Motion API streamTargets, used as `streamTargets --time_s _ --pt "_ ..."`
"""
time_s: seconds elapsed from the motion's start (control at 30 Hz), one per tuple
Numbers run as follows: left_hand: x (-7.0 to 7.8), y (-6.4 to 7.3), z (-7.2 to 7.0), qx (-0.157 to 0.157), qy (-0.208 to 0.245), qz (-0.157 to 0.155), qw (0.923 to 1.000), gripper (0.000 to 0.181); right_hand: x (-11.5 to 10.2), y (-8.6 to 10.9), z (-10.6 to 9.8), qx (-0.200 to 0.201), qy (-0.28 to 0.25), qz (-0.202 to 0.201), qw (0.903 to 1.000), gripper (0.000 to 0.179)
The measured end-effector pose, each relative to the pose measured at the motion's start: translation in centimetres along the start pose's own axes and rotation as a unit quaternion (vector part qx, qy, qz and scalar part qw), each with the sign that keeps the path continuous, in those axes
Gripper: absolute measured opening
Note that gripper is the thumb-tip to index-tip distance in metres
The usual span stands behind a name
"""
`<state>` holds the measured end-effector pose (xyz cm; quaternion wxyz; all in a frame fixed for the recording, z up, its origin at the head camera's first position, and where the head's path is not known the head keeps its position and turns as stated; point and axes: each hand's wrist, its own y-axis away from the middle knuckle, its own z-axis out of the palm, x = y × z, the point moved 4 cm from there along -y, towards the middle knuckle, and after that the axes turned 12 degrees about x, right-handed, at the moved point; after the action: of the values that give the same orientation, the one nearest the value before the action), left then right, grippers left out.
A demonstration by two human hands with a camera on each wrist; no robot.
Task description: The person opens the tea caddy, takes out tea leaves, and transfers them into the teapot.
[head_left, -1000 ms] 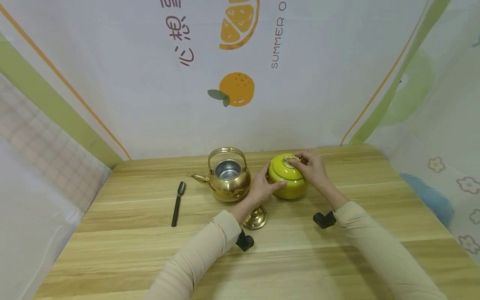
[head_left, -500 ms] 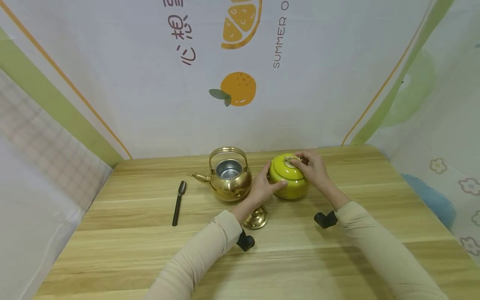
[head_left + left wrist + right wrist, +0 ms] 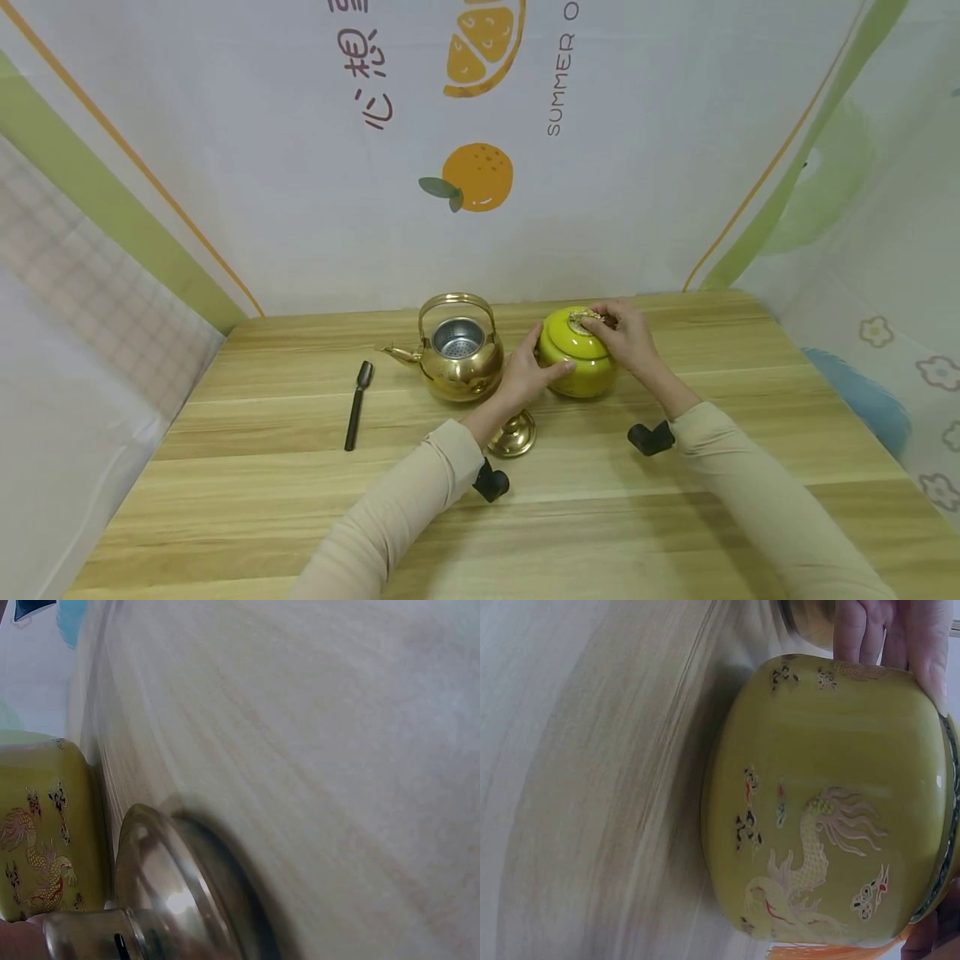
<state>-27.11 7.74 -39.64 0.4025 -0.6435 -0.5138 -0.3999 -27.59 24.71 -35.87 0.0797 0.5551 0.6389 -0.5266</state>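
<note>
A round yellow jar (image 3: 581, 382) with a gold dragon pattern stands upright on the table. My left hand (image 3: 527, 375) holds its left side, thumb toward the front and fingers around behind. With my right hand (image 3: 630, 337) I pinch the gold knob of the jar's lid (image 3: 557, 329), which sits on the jar. The right wrist view shows the dragon on the jar's wall (image 3: 832, 765) and the left fingertips (image 3: 885, 637) against it. Beneath my left wrist lies a small brass lid (image 3: 513, 437), partly hidden; its disc (image 3: 169, 877) fills the lower left wrist view.
A brass teapot (image 3: 459, 379) with an upright handle and a steel strainer in its mouth stands left of my left hand. Farther left, a dark tea scoop (image 3: 357, 407) lies on the wooden table (image 3: 262, 467). A printed cloth (image 3: 600, 208) hangs behind.
</note>
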Motion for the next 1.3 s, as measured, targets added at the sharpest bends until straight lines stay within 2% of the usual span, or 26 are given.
streamTargets --time_s 0.23,0.33,0.47,0.6,0.73,0.9,0.93,1.1,1.3 --pt "0.2 0.0 0.2 0.001 -0.015 0.008 0.9999 0.087 0.1 0.1 -0.3 0.001 -0.007 0.007 1.0 0.016" --pt "0.3 0.1 0.2 0.002 -0.018 0.012 0.9998 0.087 0.3 -0.1 -0.7 0.015 -0.029 0.052 0.9981 0.019" --pt "0.3 0.0 0.3 0.003 -0.014 0.011 0.9998 0.086 0.2 -0.6 -1.3 0.042 -0.071 0.108 0.9908 0.025" --pt "0.2 0.0 0.4 -0.001 0.004 0.001 1.0 0.086 0.0 -0.6 -1.8 0.048 -0.075 0.099 0.9911 0.024" --pt "0.1 0.2 0.4 -0.003 0.031 -0.004 0.9995 0.085 0.4 -0.3 -2.2 0.054 -0.057 0.099 0.992 0.022" --pt "0.1 0.2 0.3 0.0 0.03 -0.005 0.9995 0.086 1.1 0.1 -3.3 0.066 -0.033 0.099 0.9923 0.024" --pt "0.1 0.2 0.3 0.001 0.03 -0.005 0.9995 0.085 0.7 0.2 -3.8 0.069 -0.031 0.096 0.9925 0.023" --pt "0.3 0.3 0.0 0.005 0.029 -0.005 0.9995 0.085 1.4 0.7 -6.0 0.083 0.0 0.088 0.9926 0.025" --pt "0.1 0.2 0.0 0.01 0.024 -0.009 0.9996 0.086 3.9 1.7 -9.2 0.1 0.074 0.103 0.9869 0.029"
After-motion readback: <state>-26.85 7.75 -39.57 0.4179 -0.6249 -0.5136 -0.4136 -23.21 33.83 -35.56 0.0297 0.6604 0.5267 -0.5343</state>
